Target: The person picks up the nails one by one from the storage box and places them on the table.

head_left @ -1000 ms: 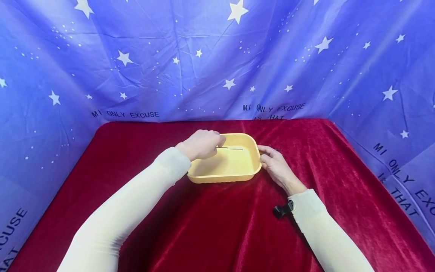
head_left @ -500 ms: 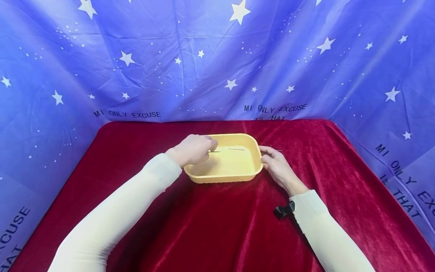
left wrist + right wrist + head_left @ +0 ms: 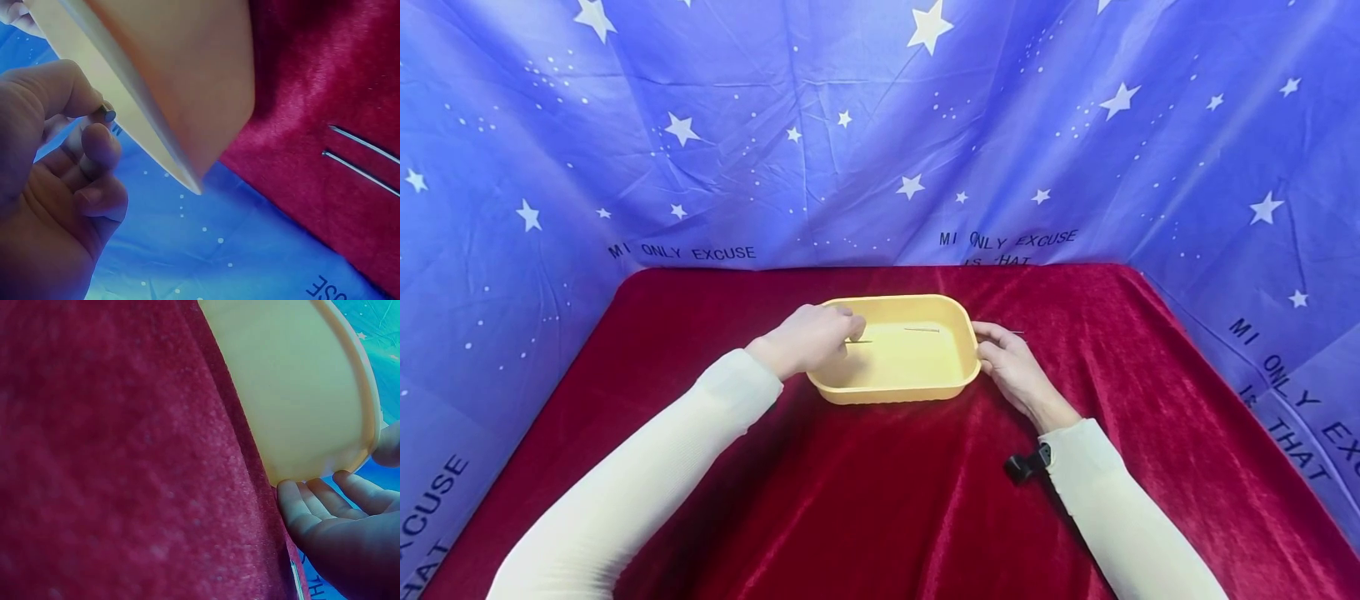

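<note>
In the head view a shallow yellow plastic box (image 3: 891, 392) stands on the red cloth. My left hand (image 3: 808, 340) is over its left end, with a thin dark nail (image 3: 859, 341) pinched between thumb and fingers. The left wrist view shows the flat head of this nail (image 3: 109, 115) at the fingertips. Inside the box, towards the right, lies another nail (image 3: 922, 330). My right hand (image 3: 1017, 371) rests its fingertips against the outside of the box's right end; in the right wrist view its fingers (image 3: 312, 503) touch the yellow wall, close over the cloth.
Two metal nails (image 3: 365, 170) lie side by side on the red cloth (image 3: 312, 56) in the left wrist view. A thin metal piece (image 3: 1017, 333) shows just beyond my right hand. A blue star-patterned curtain (image 3: 820, 167) hangs behind and beside the table.
My left hand has moved left and slightly towards me inside the box with the nail pinched in it. The right hand has stayed at the box's right end.
</note>
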The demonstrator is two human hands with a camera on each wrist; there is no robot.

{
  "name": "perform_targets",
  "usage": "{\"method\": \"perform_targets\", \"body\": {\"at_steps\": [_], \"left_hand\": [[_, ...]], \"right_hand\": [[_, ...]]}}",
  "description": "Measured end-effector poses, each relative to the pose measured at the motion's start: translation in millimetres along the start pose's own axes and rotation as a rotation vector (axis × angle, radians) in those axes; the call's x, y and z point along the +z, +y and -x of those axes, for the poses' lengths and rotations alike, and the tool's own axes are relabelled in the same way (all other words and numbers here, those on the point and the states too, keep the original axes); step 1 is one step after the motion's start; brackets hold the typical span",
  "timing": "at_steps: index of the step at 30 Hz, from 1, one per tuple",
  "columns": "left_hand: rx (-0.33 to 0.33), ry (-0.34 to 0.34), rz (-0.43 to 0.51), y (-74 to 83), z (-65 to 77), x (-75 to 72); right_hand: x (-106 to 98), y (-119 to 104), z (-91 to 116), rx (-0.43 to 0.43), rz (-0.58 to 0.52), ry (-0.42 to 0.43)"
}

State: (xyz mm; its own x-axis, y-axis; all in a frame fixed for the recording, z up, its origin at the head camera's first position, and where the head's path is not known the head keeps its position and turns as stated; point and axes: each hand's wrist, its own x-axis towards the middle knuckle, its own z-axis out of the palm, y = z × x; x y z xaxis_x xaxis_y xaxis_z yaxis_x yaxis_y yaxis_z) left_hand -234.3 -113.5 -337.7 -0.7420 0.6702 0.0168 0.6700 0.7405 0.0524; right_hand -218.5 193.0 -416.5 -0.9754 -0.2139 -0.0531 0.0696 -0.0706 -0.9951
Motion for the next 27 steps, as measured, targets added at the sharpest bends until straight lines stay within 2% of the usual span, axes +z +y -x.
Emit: {"method": "perform_targets", "body": {"at_steps": [8,27], "left_hand": [[0.008,0.013,-0.012,-2.0,12.2,-0.8],[0.016,0.093,-0.037,-12.9,39.1,0.6]], "right_hand": [[0,-1,0,0.005,0.008,0.004],[0,-1,0,0.014,0.016,0.007]]}}
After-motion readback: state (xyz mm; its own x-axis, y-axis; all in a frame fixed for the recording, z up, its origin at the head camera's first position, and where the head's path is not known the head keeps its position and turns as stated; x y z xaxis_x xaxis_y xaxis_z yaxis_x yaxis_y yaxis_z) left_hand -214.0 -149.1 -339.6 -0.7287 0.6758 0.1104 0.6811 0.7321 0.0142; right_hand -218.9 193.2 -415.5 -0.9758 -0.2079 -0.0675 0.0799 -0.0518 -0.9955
